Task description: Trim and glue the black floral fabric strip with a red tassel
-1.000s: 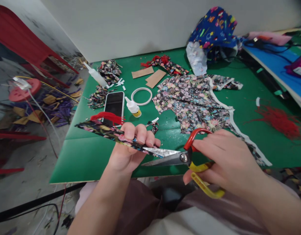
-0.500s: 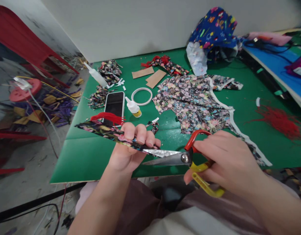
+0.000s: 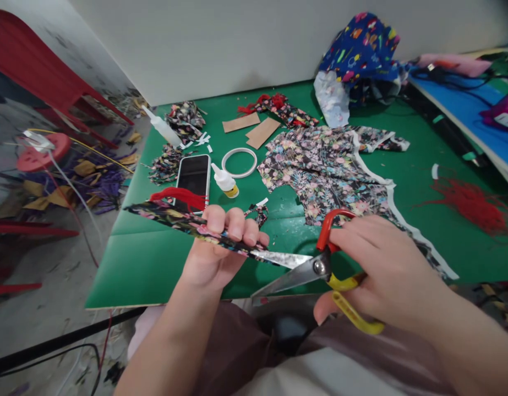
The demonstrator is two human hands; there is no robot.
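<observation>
My left hand (image 3: 220, 242) is closed around a narrow folded strip of black floral fabric (image 3: 175, 218), with red threads (image 3: 179, 196) along its far left part. My right hand (image 3: 373, 264) grips scissors (image 3: 320, 268) with red and yellow handles. Their blades are spread; the upper blade lies against the strip's right end, and the lower one hangs below it over the table edge. Beyond my hands, a larger piece of floral fabric (image 3: 320, 165) with white edging lies on the green table (image 3: 134, 264).
A phone (image 3: 194, 179), a small glue bottle (image 3: 225, 180), a tape ring (image 3: 239, 163) and a white squeeze bottle (image 3: 163, 127) stand or lie behind my left hand. Red threads (image 3: 472, 203) lie at the right. Blue patterned cloth (image 3: 361, 52) is at the back.
The scissor blades have opened wider, and the scissors have shifted slightly right. My left hand and the strip have moved slightly left.
</observation>
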